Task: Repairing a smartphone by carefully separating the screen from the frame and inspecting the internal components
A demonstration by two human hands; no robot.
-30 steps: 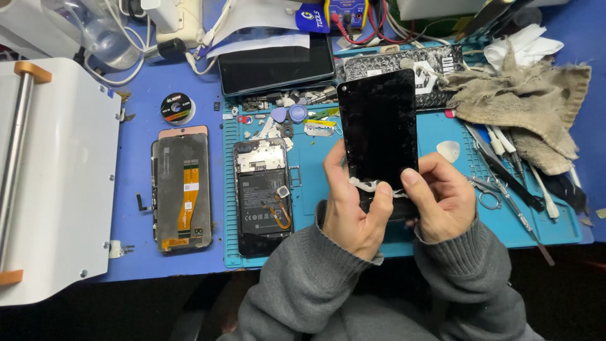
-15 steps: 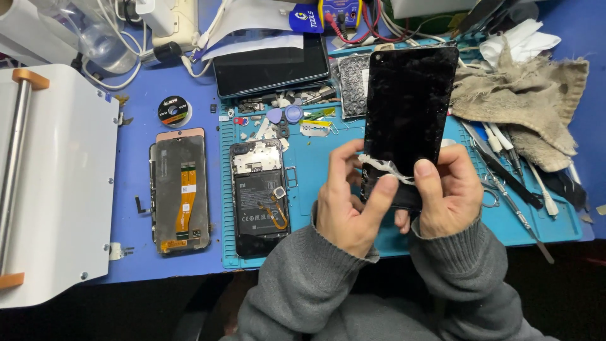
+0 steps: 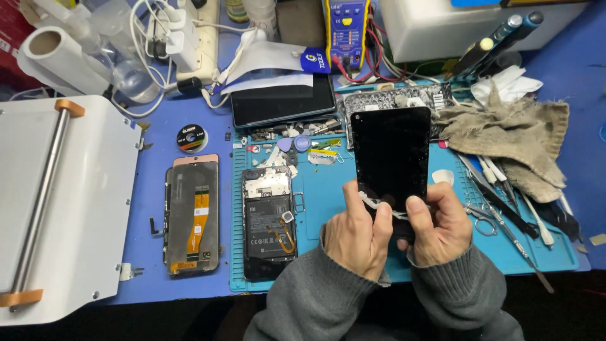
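Observation:
Both hands hold a black phone screen panel (image 3: 391,155) upright by its lower end, above a teal work mat (image 3: 328,189). My left hand (image 3: 356,237) grips the bottom left edge, thumb on the glass. My right hand (image 3: 442,227) grips the bottom right, thumb pressed on a thin white strip (image 3: 379,205) that curls across the panel's lower edge. To the left on the mat lies an opened phone body (image 3: 268,221) with its boards and battery showing. Further left, on the blue table, lies another opened phone frame (image 3: 192,215) with an orange flex cable.
A white machine with a metal roller (image 3: 57,202) fills the left side. A dark tablet (image 3: 281,101), a multimeter (image 3: 346,28), a brown rag (image 3: 524,139), tweezers and hand tools (image 3: 505,196), a small tape roll (image 3: 191,137) and several small parts (image 3: 297,136) lie around the mat.
The screen panel has stayed upright in both hands and shifted slightly. My fingers have worked along its lower edge, where the white strip lies.

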